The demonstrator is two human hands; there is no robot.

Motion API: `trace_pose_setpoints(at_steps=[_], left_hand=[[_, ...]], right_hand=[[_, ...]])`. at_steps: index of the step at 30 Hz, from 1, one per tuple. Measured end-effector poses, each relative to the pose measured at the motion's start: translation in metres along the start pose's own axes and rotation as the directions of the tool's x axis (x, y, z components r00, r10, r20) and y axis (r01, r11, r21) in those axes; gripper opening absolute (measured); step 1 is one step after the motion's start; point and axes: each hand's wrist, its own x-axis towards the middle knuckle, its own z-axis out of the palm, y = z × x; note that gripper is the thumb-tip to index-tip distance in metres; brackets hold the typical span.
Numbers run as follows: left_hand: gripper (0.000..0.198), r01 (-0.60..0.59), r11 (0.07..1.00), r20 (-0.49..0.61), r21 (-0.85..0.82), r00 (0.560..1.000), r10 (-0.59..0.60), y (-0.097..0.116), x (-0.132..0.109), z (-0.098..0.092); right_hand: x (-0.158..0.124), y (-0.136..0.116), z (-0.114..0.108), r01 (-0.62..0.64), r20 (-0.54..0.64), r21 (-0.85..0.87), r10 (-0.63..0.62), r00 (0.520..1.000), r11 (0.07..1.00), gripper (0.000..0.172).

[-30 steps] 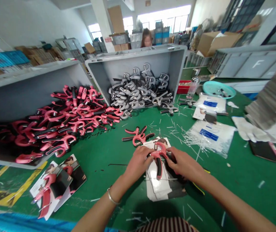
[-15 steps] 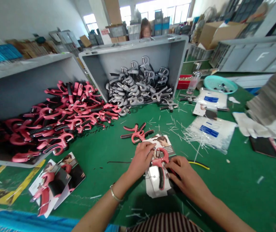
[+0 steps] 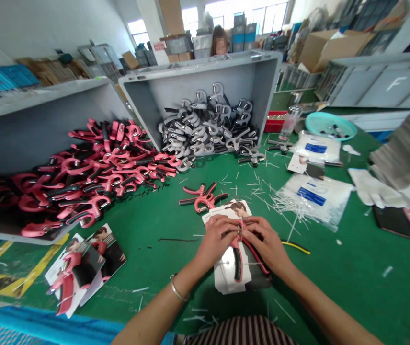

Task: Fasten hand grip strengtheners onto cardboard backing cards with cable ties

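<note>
Hand grip [image 3: 238, 263], pink and black, lies on the card stack [image 3: 226, 283]; my left hand [image 3: 219, 239] and right hand [image 3: 264, 241] are both clamped on its upper end, fingertips nearly meeting; loose pink grips [image 3: 202, 195] just beyond the stack; bag of white ties [image 3: 314, 197] to the stack's right.

Hands [image 3: 220, 239] partly hide the pink grip [image 3: 239, 266] beneath; the left edge crops a bin [image 3: 52, 115].

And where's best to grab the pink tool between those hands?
Probably by the left handle, padded black, coming from the near side: it's long and slim, sticks out that way, and lies clear of the left hand and right hand crowding the curved top of the tool.
</note>
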Motion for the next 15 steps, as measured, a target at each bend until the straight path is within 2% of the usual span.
trace_pose_setpoints(at_steps=[5, 15], left_hand=[[0.013, 0.016, 1.000, -0.043, -0.018, 0.999, -0.016, 0.002, -0.005, 0.004], [0.011, 0.048, 0.996, 0.002, -0.078, 0.999, -0.048, -0.002, -0.005, 0.001]], right_hand=[[-0.014, 0.007, -0.005, 0.103, 0.124, -0.117, -0.088, 0.988, 0.988, 0.019], [-0.013, 0.001, -0.005, 0.111, 0.153, -0.144, -0.088, 0.984, 0.983, 0.023]])
